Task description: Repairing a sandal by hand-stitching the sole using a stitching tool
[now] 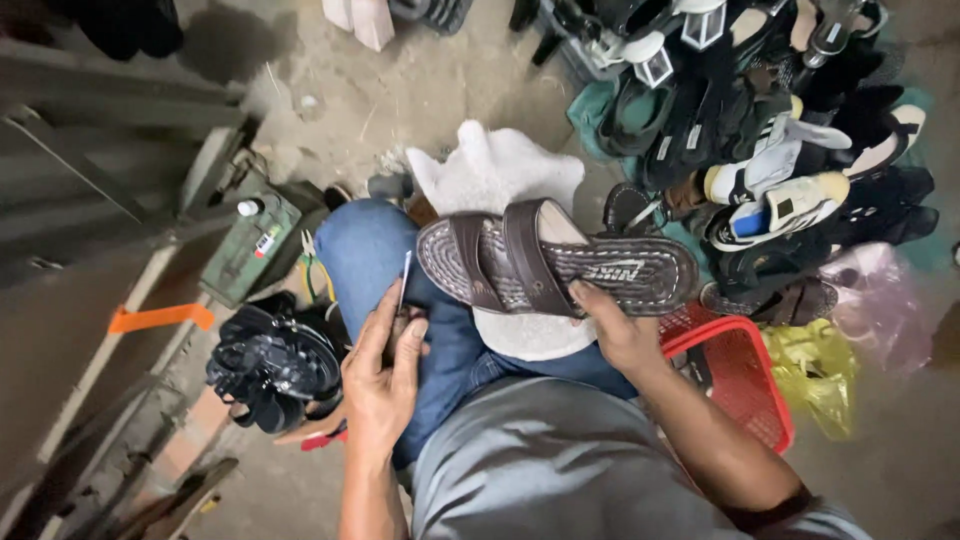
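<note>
Here, at the centre of the frame, we see a brown sandal (556,262) lying across the person's knee on a white cloth (497,175), its woven footbed facing up and two broad, smooth straps arching over it. The right hand (622,335) grips the sandal from below at its near edge, thumb pressed on the rim beside the straps. Just to the left, the left hand (383,375) has its fingers pinched together around a thin metal needle (404,280), which points upward and ends close to the sandal's rounded left end; we cannot tell whether it touches. Denim covers the leg beneath. In the lower left sits a heap of black plastic sandals (272,365), glossy and strapped. A red mesh basket (755,385) stands at the right, and a large pile of mixed shoes (760,150) fills the upper right.
</note>
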